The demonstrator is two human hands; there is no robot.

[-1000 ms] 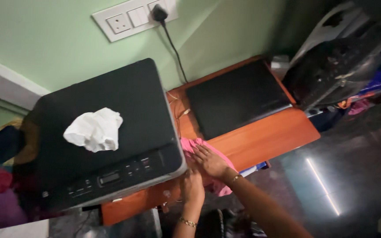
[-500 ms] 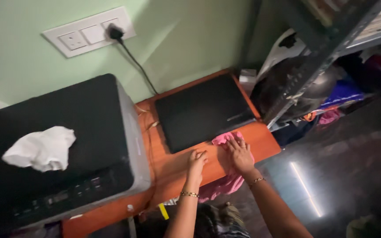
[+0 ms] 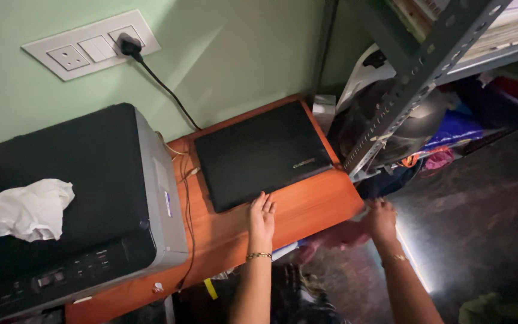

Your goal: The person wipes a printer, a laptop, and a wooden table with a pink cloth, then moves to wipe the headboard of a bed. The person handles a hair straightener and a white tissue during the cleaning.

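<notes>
We're wiping the desk (image 3: 319,207): left hand (image 3: 261,217) flat, open beside laptop (image 3: 262,153); right hand (image 3: 381,219) grips cloth (image 3: 334,237) off edge; next, back on top.

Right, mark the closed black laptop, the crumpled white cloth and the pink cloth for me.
Closed black laptop (image 3: 259,153): head view, middle of its lid.
Crumpled white cloth (image 3: 24,210): head view, centre of the bunched fabric on the black printer.
Pink cloth (image 3: 338,235): head view, blurred fabric just left of the right hand.
</notes>
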